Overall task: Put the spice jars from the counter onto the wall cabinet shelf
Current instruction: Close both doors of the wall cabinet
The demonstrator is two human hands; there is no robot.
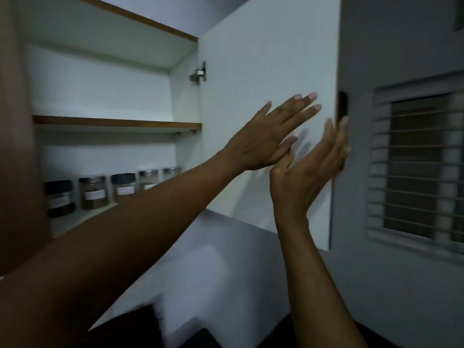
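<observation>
Both hands lie flat and released by the open door [271, 59]: right hand [308, 172] at its edge, left hand [266, 136] just beside, jars [93, 192] shelved far left.

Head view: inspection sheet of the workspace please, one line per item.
Surface: white lower cabinet shelf, jars on it.
Job's things: five labelled spice jars in a row on that shelf; upper wood-edged shelf bare where visible.
Clutter: nothing seen.
Grippers: left hand flat, fingers straight, over the white open cabinet door; right hand open at the door's outer edge.
Cables: nothing seen.
Surroundings: louvred window right.
</observation>
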